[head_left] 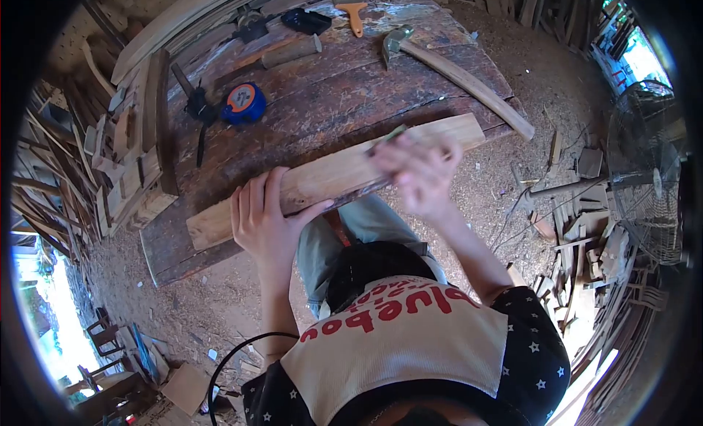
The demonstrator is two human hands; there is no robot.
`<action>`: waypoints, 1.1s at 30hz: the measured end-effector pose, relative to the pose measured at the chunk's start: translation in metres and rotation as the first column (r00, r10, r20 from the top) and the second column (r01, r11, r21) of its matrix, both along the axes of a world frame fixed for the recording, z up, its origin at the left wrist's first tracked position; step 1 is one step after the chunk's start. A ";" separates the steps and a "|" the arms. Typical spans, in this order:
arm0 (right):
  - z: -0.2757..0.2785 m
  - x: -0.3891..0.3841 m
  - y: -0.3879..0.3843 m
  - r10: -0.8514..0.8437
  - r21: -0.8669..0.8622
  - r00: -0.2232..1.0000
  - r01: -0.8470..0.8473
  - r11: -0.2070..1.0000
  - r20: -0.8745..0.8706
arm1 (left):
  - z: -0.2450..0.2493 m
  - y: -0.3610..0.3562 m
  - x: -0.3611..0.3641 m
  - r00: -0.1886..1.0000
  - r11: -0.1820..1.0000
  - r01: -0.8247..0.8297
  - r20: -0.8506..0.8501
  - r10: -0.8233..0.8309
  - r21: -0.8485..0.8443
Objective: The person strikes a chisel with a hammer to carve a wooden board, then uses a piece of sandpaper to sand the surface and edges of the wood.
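A pale wooden board (329, 171) lies slantwise along the near edge of the worn workbench (315, 104). My left hand (265, 217) grips the board left of its middle, fingers over the top and thumb along the near edge. Over the board's right part is my right hand (417, 166), smeared by motion, with a small dark greenish thing (396, 132) at its fingertips that is too blurred to name. A hammer (461, 78) with a wooden handle rests beyond the board's right end.
On the bench lie a blue and orange tape measure (244, 104), a brush (351, 12), a round wooden piece (291, 52) and a dark clamp-like tool (198, 107). A fan (648, 177) stands at the right. Wood scraps pile up on both sides.
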State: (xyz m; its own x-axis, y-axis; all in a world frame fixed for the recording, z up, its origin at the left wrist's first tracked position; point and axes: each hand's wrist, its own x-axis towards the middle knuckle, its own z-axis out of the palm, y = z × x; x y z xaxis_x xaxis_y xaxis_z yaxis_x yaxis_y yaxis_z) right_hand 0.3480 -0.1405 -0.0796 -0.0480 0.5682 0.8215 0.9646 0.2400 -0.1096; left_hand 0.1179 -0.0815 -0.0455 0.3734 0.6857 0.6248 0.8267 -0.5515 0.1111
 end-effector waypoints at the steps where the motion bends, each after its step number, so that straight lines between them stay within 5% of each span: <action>1: 0.004 0.021 -0.005 -0.075 -0.050 0.997 0.074 0.996 -0.023 | -0.001 0.000 0.000 1.000 1.000 -0.007 0.001 0.007 -0.011; 4: 0.007 0.071 -0.011 -0.232 -0.064 0.972 0.229 0.971 -0.031 | -0.002 0.002 0.000 1.000 1.000 -0.013 0.017 0.013 0.010; 10: 0.008 -0.009 -0.006 -0.022 -0.136 0.997 0.031 0.990 0.069 | -0.004 0.002 -0.003 1.000 1.000 0.023 0.016 -0.023 0.019; 14: 0.003 0.017 -0.007 0.104 -0.144 0.979 -0.079 0.986 0.176 | -0.010 0.006 -0.007 1.000 0.998 0.021 0.005 -0.021 0.067; 21: -0.015 0.081 -0.021 -0.175 -0.029 0.985 0.175 0.984 0.015 | -0.007 0.003 -0.004 0.998 0.999 0.016 0.057 -0.018 0.038; 27: 0.013 -0.026 -0.012 0.136 -0.212 0.989 -0.146 0.966 -0.062 | -0.008 0.004 -0.005 0.997 1.000 0.013 0.074 -0.015 0.028; 33: 0.004 0.076 -0.027 0.018 -0.035 1.000 -0.019 0.999 -0.024 | -0.007 0.003 -0.006 0.995 1.000 0.021 0.093 -0.023 0.021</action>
State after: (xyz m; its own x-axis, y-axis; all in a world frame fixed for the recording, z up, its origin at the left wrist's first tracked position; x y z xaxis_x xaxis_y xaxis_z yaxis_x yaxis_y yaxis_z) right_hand 0.4243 -0.1673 -0.0756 -0.0396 0.5958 0.8022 0.9569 0.2537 -0.1412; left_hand 0.1123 -0.0785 -0.0526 0.3274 0.6650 0.6712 0.8011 -0.5720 0.1760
